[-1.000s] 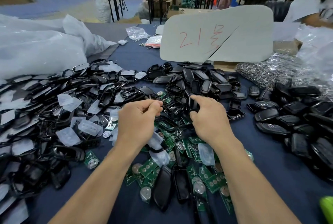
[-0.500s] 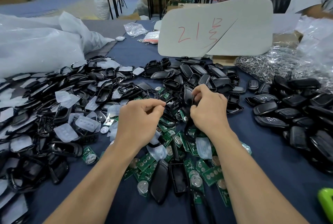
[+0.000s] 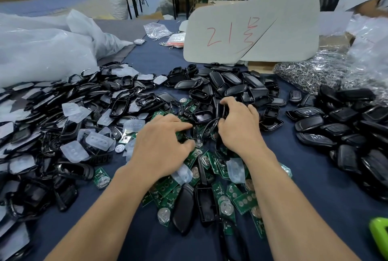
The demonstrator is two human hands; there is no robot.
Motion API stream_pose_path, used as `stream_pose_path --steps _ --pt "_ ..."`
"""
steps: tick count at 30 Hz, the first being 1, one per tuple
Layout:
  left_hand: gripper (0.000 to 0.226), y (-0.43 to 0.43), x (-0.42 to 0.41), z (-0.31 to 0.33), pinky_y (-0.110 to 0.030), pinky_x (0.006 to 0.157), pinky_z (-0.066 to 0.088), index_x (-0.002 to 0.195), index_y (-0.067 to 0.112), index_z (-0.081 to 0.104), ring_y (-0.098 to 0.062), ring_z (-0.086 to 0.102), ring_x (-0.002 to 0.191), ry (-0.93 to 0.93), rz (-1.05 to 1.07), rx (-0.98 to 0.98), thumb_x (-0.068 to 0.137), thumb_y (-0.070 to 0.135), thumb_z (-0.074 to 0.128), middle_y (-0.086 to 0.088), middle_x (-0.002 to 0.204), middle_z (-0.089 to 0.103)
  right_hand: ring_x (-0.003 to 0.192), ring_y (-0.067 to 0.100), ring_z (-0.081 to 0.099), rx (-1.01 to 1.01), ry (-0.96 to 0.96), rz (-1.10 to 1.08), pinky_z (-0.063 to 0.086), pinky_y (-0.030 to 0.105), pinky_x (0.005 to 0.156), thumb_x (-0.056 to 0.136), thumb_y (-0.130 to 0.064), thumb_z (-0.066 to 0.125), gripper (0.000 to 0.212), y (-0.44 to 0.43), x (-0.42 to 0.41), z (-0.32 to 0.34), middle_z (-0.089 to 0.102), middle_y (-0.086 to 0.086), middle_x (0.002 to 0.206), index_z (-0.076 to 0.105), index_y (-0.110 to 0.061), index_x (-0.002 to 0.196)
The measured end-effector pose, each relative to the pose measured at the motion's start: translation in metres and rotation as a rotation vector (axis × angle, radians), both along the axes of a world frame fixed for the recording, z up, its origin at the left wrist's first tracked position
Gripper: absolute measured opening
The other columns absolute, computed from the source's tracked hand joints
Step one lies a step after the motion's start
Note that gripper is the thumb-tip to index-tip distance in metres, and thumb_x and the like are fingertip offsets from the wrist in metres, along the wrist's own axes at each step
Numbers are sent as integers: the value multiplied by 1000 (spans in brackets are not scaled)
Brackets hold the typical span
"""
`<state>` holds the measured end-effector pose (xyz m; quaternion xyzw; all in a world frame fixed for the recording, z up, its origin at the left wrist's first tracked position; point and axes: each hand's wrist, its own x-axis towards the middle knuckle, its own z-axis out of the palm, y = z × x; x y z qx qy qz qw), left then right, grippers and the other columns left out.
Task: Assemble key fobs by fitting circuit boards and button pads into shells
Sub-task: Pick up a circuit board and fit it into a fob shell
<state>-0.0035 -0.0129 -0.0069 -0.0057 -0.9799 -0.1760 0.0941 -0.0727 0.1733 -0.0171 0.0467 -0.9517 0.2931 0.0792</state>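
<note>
My right hand (image 3: 237, 128) grips a black shell half (image 3: 222, 111) with its fingers curled over it, just above the pile. My left hand (image 3: 161, 147) is down on the green circuit boards (image 3: 243, 199), and its fingers and thumb curl round one board (image 3: 180, 136) at the heap's far edge. Empty black shells (image 3: 231, 86) are heaped beyond both hands. Translucent button pads (image 3: 73, 151) lie mixed with black frames to the left. Two black shell halves (image 3: 184, 206) lie between my forearms.
Closed black fobs (image 3: 310, 123) are piled on the right of the blue table. A bag of metal key rings (image 3: 304, 71) and a white board with red writing (image 3: 262, 36) stand behind. Large plastic bags (image 3: 42, 50) fill the far left. A green object (image 3: 380, 237) sits at the right edge.
My left hand has dropped from a raised pinch down onto the circuit boards. My right hand has stayed on the black shell and shifted slightly away from me.
</note>
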Motion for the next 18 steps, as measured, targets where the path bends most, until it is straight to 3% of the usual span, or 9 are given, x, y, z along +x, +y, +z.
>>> stream_pose_path --steps 2,4,7,9,11,13,14,16,18 --pt "41 0 -1 -2 -26 101 37 128 42 70 -4 49 121 -9 8 89 88 51 73 22 126 62 111 20 52 -98 24 -25 24 36 121 88 -2 64 50 -1 3 3 63 -9 98 50 -29 128" --pt "38 3 0 -2 -27 105 36 127 41 72 -6 51 124 -4 17 139 89 45 75 20 129 64 104 22 54 -203 53 -41 45 36 96 82 5 68 63 -1 6 6 61 -10 108 49 -31 131" --pt "31 5 1 -3 -30 104 42 125 38 73 -8 56 120 48 74 120 93 39 72 16 128 67 74 15 55 -266 52 -53 46 30 73 81 8 69 69 1 10 10 66 -7 120 53 -32 135" --pt "31 2 0 -1 -19 94 44 124 37 74 0 60 105 68 141 208 94 32 73 12 127 69 61 7 48 -289 46 -65 50 29 71 82 10 67 65 3 11 14 71 -7 122 60 -31 132" --pt "40 -1 -2 2 -2 76 39 128 40 72 8 59 92 77 196 379 91 26 75 13 130 69 66 7 58 -256 67 -57 55 29 74 82 7 68 55 4 13 17 75 -10 111 68 -32 120" --pt "63 -5 -4 3 2 65 34 147 45 54 9 56 95 78 210 465 90 26 76 13 143 62 79 11 68 -237 108 -60 59 33 81 82 2 72 42 2 16 17 76 -12 97 74 -31 107" --pt "78 -6 -4 1 2 58 34 155 47 39 13 56 87 65 206 470 89 27 77 13 150 55 79 10 70 -256 131 -77 60 33 81 81 -1 74 37 1 18 16 76 -14 93 76 -31 103" --pt "98 -5 -4 -3 3 46 34 163 46 15 24 52 62 57 198 480 90 25 78 12 161 43 68 3 69 -413 174 -117 60 22 70 82 -1 76 35 0 20 13 74 -18 84 78 -31 98" --pt "97 -1 -4 -3 8 49 31 164 42 15 36 44 61 112 195 523 92 19 76 13 161 43 64 0 69 -619 205 -125 53 11 60 81 3 75 35 1 20 15 75 -17 77 79 -29 95"
